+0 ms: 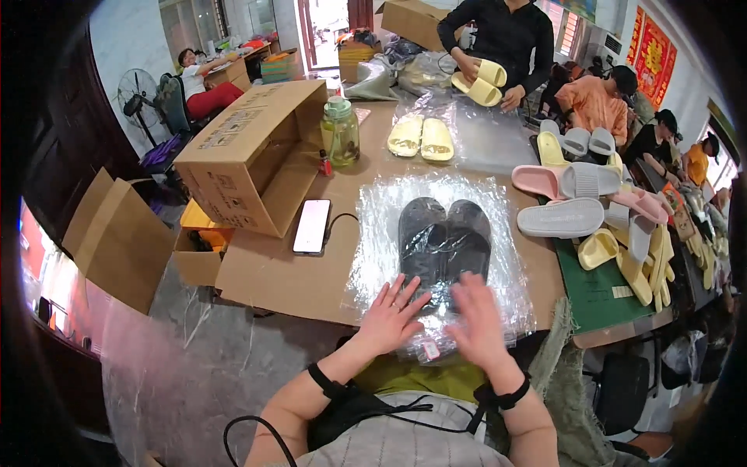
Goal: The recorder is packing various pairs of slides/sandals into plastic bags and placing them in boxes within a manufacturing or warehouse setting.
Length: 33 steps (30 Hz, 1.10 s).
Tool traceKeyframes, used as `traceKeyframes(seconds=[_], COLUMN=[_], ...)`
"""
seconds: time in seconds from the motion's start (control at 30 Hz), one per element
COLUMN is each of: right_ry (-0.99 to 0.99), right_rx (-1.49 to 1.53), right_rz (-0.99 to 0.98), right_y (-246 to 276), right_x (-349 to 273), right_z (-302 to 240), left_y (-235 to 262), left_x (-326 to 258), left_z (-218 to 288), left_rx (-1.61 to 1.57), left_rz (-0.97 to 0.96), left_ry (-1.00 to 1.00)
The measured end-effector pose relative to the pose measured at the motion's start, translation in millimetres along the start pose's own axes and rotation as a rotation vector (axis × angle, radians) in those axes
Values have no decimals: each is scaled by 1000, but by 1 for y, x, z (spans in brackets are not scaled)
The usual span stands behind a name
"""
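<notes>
A pair of black slippers (443, 237) lies side by side inside a clear plastic bag (373, 210) on the brown table (280, 272). My left hand (391, 313) lies flat with fingers spread on the near end of the bag, touching the left slipper's heel. My right hand (476, 319) presses flat on the bag over the right slipper's heel. Neither hand grips anything. The bag's near edge, with a small pink tag (430, 349), hangs over the table's front edge.
A phone (312, 226) lies left of the bag, beside an open cardboard box (249, 152) and a green jar (340, 131). Bagged yellow slippers (421, 138) lie farther back. Pink, grey and yellow slippers (591, 206) pile at right. A person in black (498, 39) holds yellow slippers across the table.
</notes>
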State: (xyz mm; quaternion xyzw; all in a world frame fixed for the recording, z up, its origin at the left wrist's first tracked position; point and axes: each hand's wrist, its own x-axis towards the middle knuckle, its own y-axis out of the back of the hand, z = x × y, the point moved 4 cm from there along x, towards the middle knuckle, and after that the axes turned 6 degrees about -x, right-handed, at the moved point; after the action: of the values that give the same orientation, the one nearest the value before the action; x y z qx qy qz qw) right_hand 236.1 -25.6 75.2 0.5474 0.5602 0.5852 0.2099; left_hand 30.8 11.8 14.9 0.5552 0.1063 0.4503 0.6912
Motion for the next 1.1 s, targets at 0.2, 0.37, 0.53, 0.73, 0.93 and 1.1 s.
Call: traceKeyframes(seconds=[0.2,0.37,0.53,0.73,0.93,1.1], right_ry=[78,-149,-273,-93,76,-89], right_rx=[-7,-125,-232,-89,-18,-108], right_rz=[-164,-141,-119,41,-121,-117], right_y=[-44,-19,-13,19,-37,-25], right_x=[-6,-25,-61,-10,-7,-20], right_z=[5,51,105,23,2,41], left_y=[1,7,3,4,4,3], left_x=[3,0,2,-1,3,0], left_z=[0,-1,-4,-1,2,-2], left_rx=[-36,-46,-15,-5,-31,-32], left_rz=[2,33,1,-15,-14,-11], left_ry=[0,-16,-10,0,2,2])
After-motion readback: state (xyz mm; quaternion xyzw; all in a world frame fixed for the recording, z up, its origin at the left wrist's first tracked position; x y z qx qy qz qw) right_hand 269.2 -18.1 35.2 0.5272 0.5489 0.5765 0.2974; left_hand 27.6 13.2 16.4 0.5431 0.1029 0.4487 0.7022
